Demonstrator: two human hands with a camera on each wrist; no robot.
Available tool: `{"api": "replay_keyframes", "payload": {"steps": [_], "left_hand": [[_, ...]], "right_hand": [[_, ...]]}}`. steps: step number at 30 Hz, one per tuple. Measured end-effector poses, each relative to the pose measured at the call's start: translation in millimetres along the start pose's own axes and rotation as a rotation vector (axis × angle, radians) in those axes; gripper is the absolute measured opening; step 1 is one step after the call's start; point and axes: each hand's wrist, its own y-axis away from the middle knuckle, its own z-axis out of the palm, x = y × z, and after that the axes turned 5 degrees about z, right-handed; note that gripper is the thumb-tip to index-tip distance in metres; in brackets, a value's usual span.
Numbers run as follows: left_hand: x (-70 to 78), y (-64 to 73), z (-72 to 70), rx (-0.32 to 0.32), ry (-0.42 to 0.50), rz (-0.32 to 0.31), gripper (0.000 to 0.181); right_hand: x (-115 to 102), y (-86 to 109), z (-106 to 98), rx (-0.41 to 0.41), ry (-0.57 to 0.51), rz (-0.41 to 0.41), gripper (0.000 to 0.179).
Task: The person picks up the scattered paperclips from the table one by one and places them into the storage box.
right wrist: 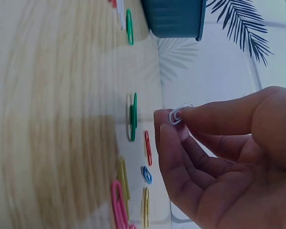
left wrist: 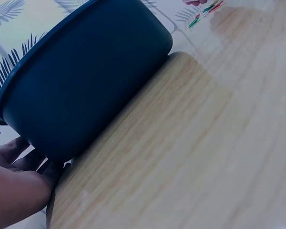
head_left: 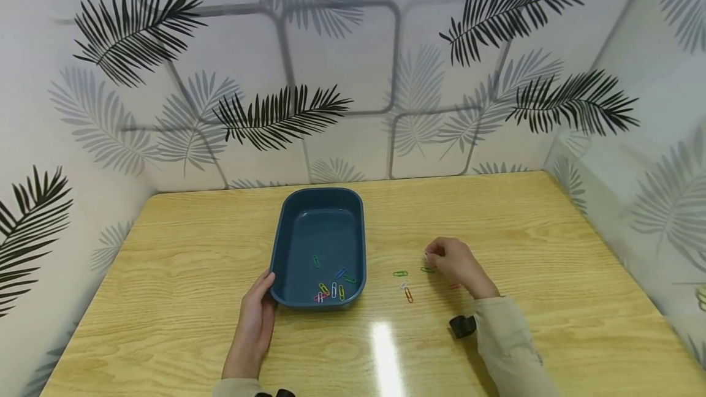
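Note:
A dark blue rectangular tray point(head_left: 331, 231) stands on the table. At its near left corner my left hand point(head_left: 257, 311) holds it, thumb at the rim and the other fingers against the outer wall, as the left wrist view shows. My right hand point(head_left: 456, 265) pinches a white paper clip point(right wrist: 175, 114) between thumb and fingertips, just above the table. Below and around it lie loose clips: green point(right wrist: 134, 117), red point(right wrist: 148, 148), blue point(right wrist: 147, 175), yellow point(right wrist: 146, 207) and pink point(right wrist: 119, 205). Left of the hand are another green clip point(head_left: 400, 274) and an orange one point(head_left: 409, 294).
Several coloured paper clips lie inside the tray, mostly toward its near end, among them a blue clip point(head_left: 341, 272) and a yellow clip point(head_left: 341, 292). The wooden table point(head_left: 193, 250) meets a leaf-patterned wall covering point(head_left: 342, 139) at the back.

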Motion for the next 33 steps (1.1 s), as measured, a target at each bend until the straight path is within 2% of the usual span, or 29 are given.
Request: {"api": "replay_keyframes", "payload": {"steps": [3,6,13,24,33], "left_hand": [[1.0,0.2,-0.3,-0.004,-0.005,0.001,0.056],[1.4,0.4,-0.4,-0.005,0.000,0.001,0.055],[2.0,0.7,0.4,0.003,-0.001,-0.013,0.054],[3.1,-0.1,0.8,-0.003,-0.001,-0.015,0.055],[2.9,0.0,1.2,0.005,0.002,-0.025,0.056]], "right_hand": [[-3.6,0.2,1.9,0.000,-0.054,0.019,0.010],[-10.0,1.0,4.6,-0.022,-0.152,0.045,0.011],[-32.8,3.9,10.3,-0.083,-0.339,0.041,0.013],[-67.0,3.9,23.6,-0.089,-0.487,-0.039,0.011],[-99.9,7.5,45.7,-0.116,-0.534,-0.065,0.008]]}}
